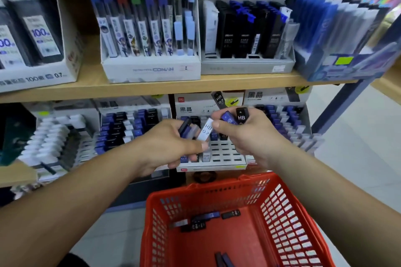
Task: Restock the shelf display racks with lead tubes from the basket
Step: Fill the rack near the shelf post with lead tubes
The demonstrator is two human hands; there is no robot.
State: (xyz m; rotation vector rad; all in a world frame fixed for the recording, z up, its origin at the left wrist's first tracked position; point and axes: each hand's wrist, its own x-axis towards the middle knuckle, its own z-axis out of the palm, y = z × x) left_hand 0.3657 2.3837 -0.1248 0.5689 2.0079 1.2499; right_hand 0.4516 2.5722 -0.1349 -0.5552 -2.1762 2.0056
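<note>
Both hands are meeting at the centre of the view, in front of a display rack [225,157] whose front slots are showing mostly open. The left hand [171,145] is gripping a bunch of lead tubes [187,130], dark and blue. The right hand [247,136], at its 3 o'clock, is holding a blue tube [227,117] and a black tube [241,115] marked HB. A white tube [206,132] marked HB 0.7 is lying between them, touching the right hand at its upper end. At 6 o'clock, a red basket [282,212] is holding several loose tubes [202,221].

- A stationery shop: a wooden shelf [152,90] holds branded display racks [152,72] packed with lead tubes [138,17].
- A numbered label [186,68] fronts one carton.
- A red plastic shopping basket [282,212] stands below.
</note>
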